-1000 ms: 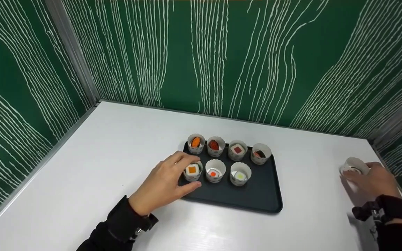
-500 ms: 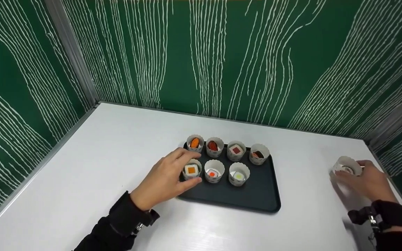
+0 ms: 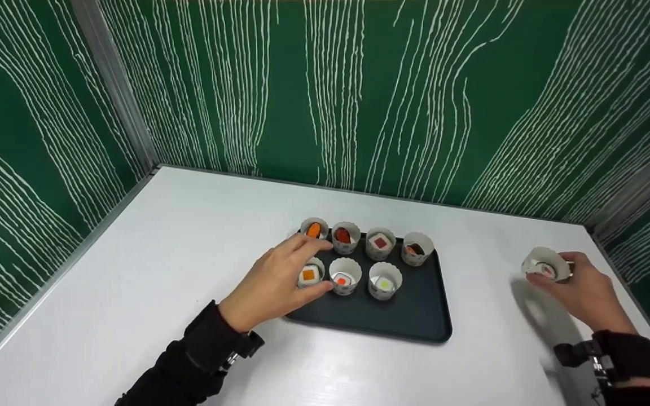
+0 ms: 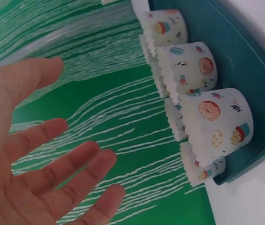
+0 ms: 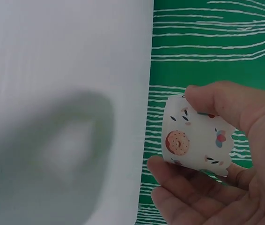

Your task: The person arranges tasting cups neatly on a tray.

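My right hand (image 3: 587, 290) grips a paper baking cup (image 3: 546, 265) between thumb and fingers, lifted off the table over its shadow. A small white piece with a pinkish centre lies in it. Printed doughnuts show on the held paper cup (image 5: 193, 136) in the right wrist view. My left hand (image 3: 277, 279) hovers over the left end of a dark tray (image 3: 415, 307), holding nothing. Its fingers (image 4: 81, 168) are spread apart from the cups. Nearest is a cup (image 3: 310, 274) with a white, orange-centred sushi-like piece, partly hidden by the hand.
The tray stands on a white table (image 3: 212, 220). Its back row includes a cup with an orange piece (image 3: 313, 230) and one with a dark-and-orange piece (image 3: 417, 250). In front stands a cup with a green-centred piece (image 3: 385, 282). Green white-lined walls (image 3: 285, 101) enclose the table.
My right hand has raised the baking cup from the table and carried it left. My left hand has lifted away from the front-left cup and shifted slightly right.
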A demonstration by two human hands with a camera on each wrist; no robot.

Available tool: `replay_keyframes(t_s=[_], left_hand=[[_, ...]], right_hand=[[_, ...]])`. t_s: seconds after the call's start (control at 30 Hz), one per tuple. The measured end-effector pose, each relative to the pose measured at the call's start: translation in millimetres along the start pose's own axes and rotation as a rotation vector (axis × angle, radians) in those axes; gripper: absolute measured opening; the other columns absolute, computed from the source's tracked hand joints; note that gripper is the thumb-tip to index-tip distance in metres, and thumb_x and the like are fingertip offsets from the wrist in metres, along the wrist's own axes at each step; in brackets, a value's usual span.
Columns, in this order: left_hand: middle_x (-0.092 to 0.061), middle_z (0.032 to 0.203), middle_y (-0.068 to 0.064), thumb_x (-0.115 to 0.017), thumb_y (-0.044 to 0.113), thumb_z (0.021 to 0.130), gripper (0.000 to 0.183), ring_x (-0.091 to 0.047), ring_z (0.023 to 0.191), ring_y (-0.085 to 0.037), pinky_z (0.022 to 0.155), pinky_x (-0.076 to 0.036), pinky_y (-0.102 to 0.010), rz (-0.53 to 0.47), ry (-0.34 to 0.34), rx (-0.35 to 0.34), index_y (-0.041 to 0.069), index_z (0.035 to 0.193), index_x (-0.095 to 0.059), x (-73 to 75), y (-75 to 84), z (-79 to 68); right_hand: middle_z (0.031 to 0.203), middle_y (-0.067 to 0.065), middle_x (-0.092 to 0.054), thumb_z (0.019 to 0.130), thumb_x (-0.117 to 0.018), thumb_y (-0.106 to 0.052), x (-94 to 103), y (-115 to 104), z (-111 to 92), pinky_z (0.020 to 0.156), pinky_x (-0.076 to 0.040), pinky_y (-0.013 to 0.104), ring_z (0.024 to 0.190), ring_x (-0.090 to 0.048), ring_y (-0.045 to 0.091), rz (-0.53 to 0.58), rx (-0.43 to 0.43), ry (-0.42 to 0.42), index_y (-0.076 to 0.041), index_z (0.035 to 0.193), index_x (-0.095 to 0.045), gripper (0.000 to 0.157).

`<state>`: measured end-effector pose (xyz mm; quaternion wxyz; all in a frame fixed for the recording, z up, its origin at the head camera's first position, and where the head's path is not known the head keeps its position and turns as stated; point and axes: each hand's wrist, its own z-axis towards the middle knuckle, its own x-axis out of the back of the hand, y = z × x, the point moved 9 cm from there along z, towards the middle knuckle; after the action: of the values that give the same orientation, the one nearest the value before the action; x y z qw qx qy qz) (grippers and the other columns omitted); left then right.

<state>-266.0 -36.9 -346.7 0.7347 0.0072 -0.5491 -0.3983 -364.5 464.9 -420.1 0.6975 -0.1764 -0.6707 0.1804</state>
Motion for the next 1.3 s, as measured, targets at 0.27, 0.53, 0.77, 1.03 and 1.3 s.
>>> replay_keyframes(t_s=[0.27,0.53,0.77,1.03,1.3], left_hand=[[-0.066,0.131,-0.009,-0.084,0.032,0.095,0.058,-0.070,0.109,-0.026,0.094,-0.060,-0.047,-0.004,-0.012,-0.018,0.016,0.146,-0.061,-1.2,8.0,7.2],[-0.067,0.127,-0.009,-0.082,0.036,0.096,0.059,-0.069,0.110,-0.027,0.096,-0.059,-0.048,0.040,0.009,-0.072,0.013,0.146,-0.061,-1.5,19.7,15.7],[-0.068,0.130,-0.009,-0.081,0.034,0.098,0.056,-0.069,0.116,-0.025,0.098,-0.060,-0.044,0.046,0.002,-0.111,0.011,0.145,-0.061,-6.5,31.2,24.9],[-0.067,0.136,-0.009,-0.081,0.032,0.098,0.055,-0.068,0.123,-0.024,0.103,-0.059,-0.041,0.029,-0.016,-0.130,0.011,0.145,-0.061,-14.9,40.1,36.6],[-0.067,0.125,-0.010,-0.080,0.031,0.099,0.052,-0.067,0.115,-0.023,0.097,-0.059,-0.039,0.022,-0.015,-0.174,0.011,0.143,-0.062,-21.7,50.6,44.1]], right_hand=[[0.127,0.042,-0.061,0.098,-0.077,-0.044,1.2,-27.5,-12.0,0.062,-0.048,0.026,0.093,-0.067,0.026,0.010,0.055,0.063,0.016,0.146,-0.039,0.086],[0.133,0.039,-0.058,0.098,-0.078,-0.043,-1.4,-53.6,-25.1,0.065,-0.047,0.019,0.114,-0.065,0.054,0.057,0.093,0.081,0.010,0.149,-0.040,0.083],[0.134,0.031,-0.061,0.098,-0.079,-0.040,-3.4,-72.1,-36.0,0.072,-0.044,0.010,0.122,-0.066,0.056,0.098,0.125,0.091,0.003,0.148,-0.044,0.075],[0.128,0.024,-0.063,0.095,-0.084,-0.035,-4.6,-91.3,-46.4,0.080,-0.041,-0.002,0.112,-0.074,0.022,0.110,0.200,0.129,0.001,0.145,-0.049,0.071],[0.125,0.021,-0.066,0.092,-0.087,-0.026,-8.0,-115.3,-57.5,0.082,-0.044,-0.002,0.097,-0.049,-0.025,0.163,0.282,0.159,0.000,0.141,-0.052,0.066]])
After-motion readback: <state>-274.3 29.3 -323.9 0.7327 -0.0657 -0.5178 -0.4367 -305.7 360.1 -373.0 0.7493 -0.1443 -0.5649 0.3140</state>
